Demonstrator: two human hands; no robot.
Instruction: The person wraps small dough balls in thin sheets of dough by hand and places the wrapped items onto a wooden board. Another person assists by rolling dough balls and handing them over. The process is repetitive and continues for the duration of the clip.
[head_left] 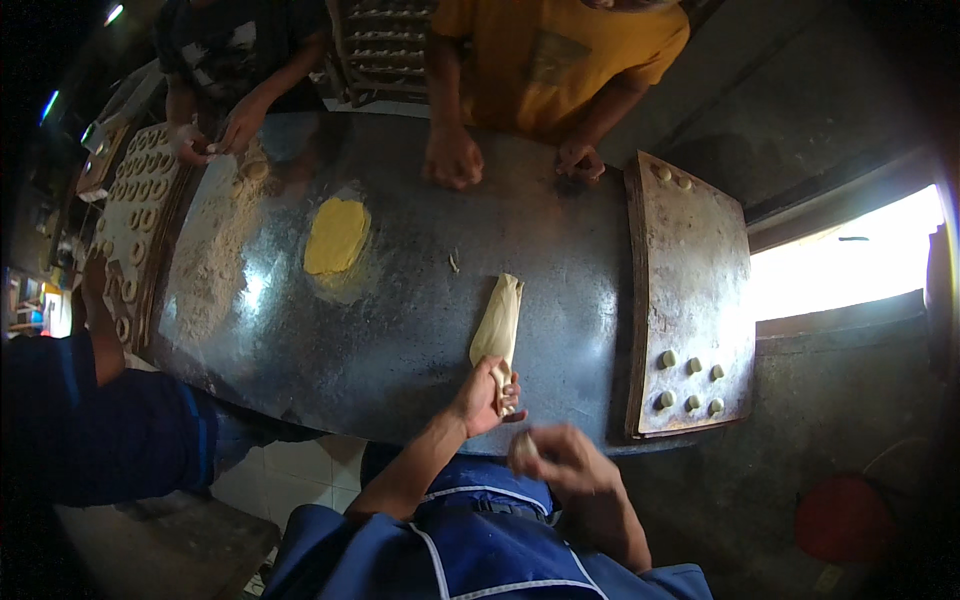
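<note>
A long pale roll of dough [499, 325] lies on the metal table, its far end flattened and folded. My left hand [484, 396] is closed around the near end of this roll, close to the table's front edge. Just to the right and nearer to me, my right hand [565, 460] is raised and blurred by motion. Its fingers are curled, with a small pale piece of dough [527, 446] showing at the fingertips. On the tray at the right sit several small round dough pieces [694, 366].
A yellow slab [337, 236] rests on the table [410, 330], left of the roll. Flour [215, 240] covers the left part. The dark-edged tray [690, 270] stands at the right, another with dough rings [140, 190] at far left. Co-workers stand opposite and at left.
</note>
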